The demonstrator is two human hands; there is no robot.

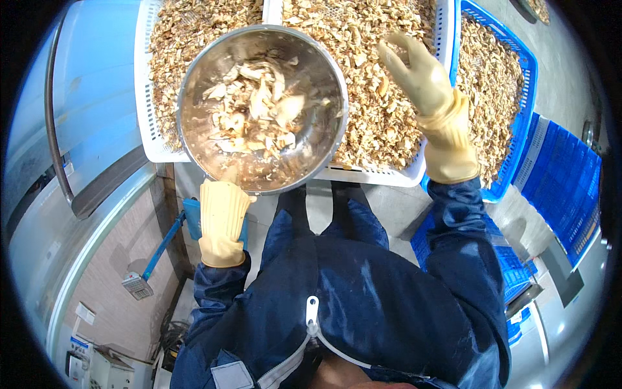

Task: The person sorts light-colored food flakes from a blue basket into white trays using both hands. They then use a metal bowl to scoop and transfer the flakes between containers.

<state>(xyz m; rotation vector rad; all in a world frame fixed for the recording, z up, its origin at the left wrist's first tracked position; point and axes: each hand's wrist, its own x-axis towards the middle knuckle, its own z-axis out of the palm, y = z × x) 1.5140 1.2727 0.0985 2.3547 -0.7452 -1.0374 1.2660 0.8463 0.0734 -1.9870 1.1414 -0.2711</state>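
Observation:
A round stainless steel bowl holds pale, thin slices that look like dried mushroom, some blurred as if in motion. My left hand, in a cream rubber glove, grips the bowl's near left edge; its fingers are mostly hidden under the bowl. Over the right-hand white plastic basket hovers my right hand, gloved alike, thumb and fingers apart and nothing between them. Small tan dried pieces fill that basket. The bowl covers parts of it and of the left-hand white basket, which holds similar pieces.
A blue basket of the same pieces stands to the right. Further right are blue plastic crates. At left are a dark metal handle and a blue-posted scale with a display. Grey floor shows around my legs.

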